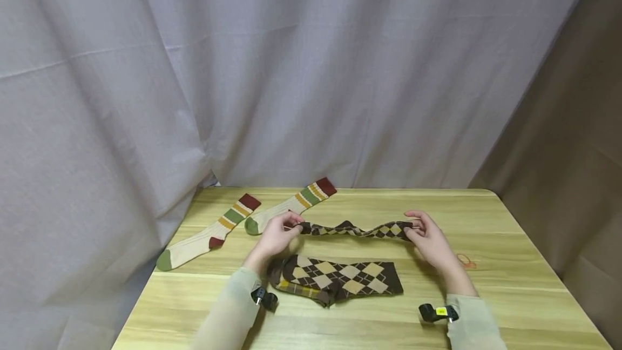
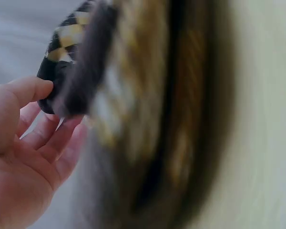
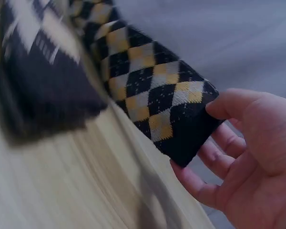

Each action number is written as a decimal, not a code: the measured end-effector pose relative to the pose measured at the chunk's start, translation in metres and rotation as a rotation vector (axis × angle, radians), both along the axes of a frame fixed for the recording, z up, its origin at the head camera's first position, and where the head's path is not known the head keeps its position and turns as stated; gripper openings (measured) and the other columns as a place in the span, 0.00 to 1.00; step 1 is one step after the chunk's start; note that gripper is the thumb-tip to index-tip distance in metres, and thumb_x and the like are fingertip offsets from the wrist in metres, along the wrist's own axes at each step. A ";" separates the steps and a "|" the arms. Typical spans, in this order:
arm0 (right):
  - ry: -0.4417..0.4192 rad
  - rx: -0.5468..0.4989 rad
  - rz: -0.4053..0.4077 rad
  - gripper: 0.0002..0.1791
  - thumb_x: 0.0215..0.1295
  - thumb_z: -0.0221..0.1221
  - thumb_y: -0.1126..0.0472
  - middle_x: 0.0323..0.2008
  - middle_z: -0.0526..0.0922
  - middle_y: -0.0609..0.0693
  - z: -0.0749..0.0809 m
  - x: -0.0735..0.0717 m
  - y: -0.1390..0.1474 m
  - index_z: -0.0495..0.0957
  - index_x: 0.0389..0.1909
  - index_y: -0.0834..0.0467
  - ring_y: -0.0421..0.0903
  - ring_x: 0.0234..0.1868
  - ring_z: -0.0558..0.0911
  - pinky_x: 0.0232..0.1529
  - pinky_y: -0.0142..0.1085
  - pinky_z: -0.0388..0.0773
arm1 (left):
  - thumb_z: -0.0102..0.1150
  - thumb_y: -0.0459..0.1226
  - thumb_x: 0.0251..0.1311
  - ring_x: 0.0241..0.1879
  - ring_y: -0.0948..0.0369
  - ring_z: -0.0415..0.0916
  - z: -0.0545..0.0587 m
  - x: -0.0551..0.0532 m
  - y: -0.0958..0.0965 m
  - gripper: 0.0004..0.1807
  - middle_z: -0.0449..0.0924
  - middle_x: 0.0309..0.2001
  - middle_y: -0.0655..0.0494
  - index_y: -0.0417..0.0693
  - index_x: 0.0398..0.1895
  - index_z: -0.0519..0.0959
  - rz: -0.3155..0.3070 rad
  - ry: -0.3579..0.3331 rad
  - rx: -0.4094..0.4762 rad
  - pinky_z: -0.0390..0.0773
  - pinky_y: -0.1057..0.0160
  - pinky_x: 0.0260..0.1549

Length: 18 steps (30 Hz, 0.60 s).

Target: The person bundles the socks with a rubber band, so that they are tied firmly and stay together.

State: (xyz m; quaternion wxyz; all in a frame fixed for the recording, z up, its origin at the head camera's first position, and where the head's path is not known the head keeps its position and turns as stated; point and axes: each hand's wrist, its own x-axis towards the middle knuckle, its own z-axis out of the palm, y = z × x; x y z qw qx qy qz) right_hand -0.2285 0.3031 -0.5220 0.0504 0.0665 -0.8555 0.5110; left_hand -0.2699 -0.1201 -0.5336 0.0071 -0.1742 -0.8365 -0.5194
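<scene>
Argyle sock (image 1: 359, 232), dark brown with pale and tan diamonds, is held up by its two ends above the table (image 1: 364, 323), stretched from left to right and seen nearly edge-on in the head view, with a wavy line and a small peak at its middle. Its left end is pinched between the thumb and fingers of the left hand (image 1: 276, 235); its right end is gripped in the same manner by the right hand (image 1: 430, 239), the thumb being laid on the dark band there.

Nearer, below the held sock, a second argyle sock (image 1: 357, 280) is laid flat on the table, its straight end pointed right. A yellow-and-brown plaid part (image 1: 296, 288) is seen along its near left edge; whether it belongs to another sock cannot be told.

Farther left, a cream striped sock (image 1: 194, 243) with a green toe and dark red cuff is laid slantwise. To its right and farther off, a matching striped sock (image 1: 296, 202) is partly hidden by the left hand. An orange loop (image 1: 467, 266) is seen on the right, beside the right forearm. The far side is backed by a grey curtain (image 1: 316, 69).
</scene>
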 end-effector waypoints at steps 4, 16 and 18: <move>-0.005 -0.047 -0.062 0.28 0.82 0.59 0.57 0.63 0.78 0.67 0.000 0.006 -0.005 0.68 0.76 0.65 0.56 0.62 0.79 0.53 0.20 0.72 | 0.68 0.33 0.70 0.42 0.58 0.82 0.000 0.006 -0.001 0.07 0.86 0.40 0.54 0.42 0.47 0.86 0.054 -0.004 0.094 0.81 0.56 0.50; 0.080 -0.118 -0.175 0.17 0.78 0.64 0.59 0.55 0.86 0.51 0.005 0.013 -0.016 0.83 0.59 0.65 0.27 0.45 0.83 0.45 0.23 0.80 | 0.69 0.34 0.70 0.37 0.62 0.77 0.001 0.025 -0.003 0.07 0.85 0.40 0.52 0.38 0.45 0.87 0.191 -0.026 0.305 0.76 0.67 0.40; 0.088 -0.154 -0.173 0.15 0.78 0.64 0.61 0.51 0.86 0.45 0.006 0.014 -0.017 0.83 0.58 0.66 0.29 0.44 0.85 0.42 0.27 0.83 | 0.69 0.34 0.70 0.37 0.63 0.77 0.002 0.027 -0.003 0.08 0.85 0.39 0.52 0.37 0.45 0.87 0.206 -0.034 0.319 0.77 0.67 0.40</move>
